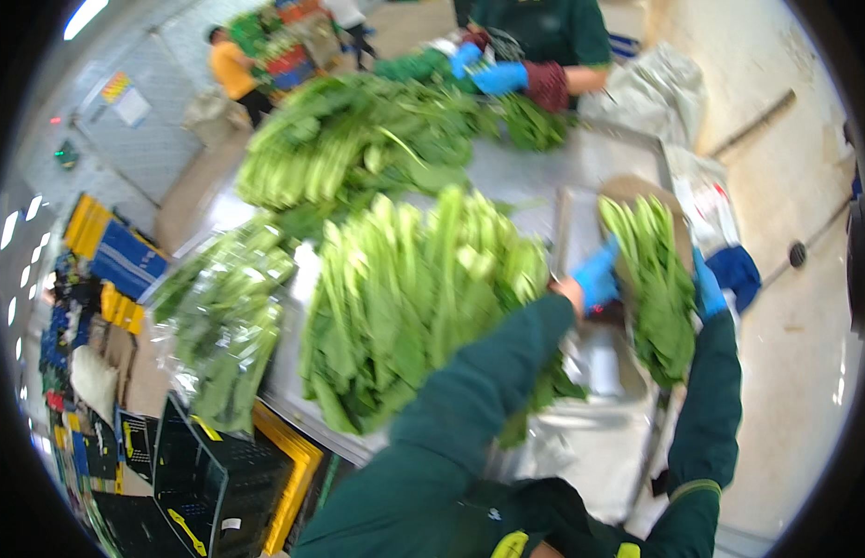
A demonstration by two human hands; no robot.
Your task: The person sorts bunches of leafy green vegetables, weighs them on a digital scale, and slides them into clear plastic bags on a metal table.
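Note:
Both my hands wear blue gloves and are at a bunch of leafy green vegetables [652,286], stems pointing away from me. My left hand [597,279] is at the bunch's left side, its fingers partly hidden. Along the right edge lies my right hand [707,286], also partly hidden. Beneath the bunch is a round, brownish surface [617,187], perhaps a weighing plate. Left of my left hand, a large pile of the same greens [418,300] covers part of the metal table [537,164]. More greens in clear plastic [227,321] lie at the table's left.
Across the table, a co-worker's blue-gloved hands [499,77] are at another heap of greens [363,132]. White sacks [649,91] stand at the far right corner. Black and yellow crates [216,481] are at lower left. A person in orange [234,73] stands in the background.

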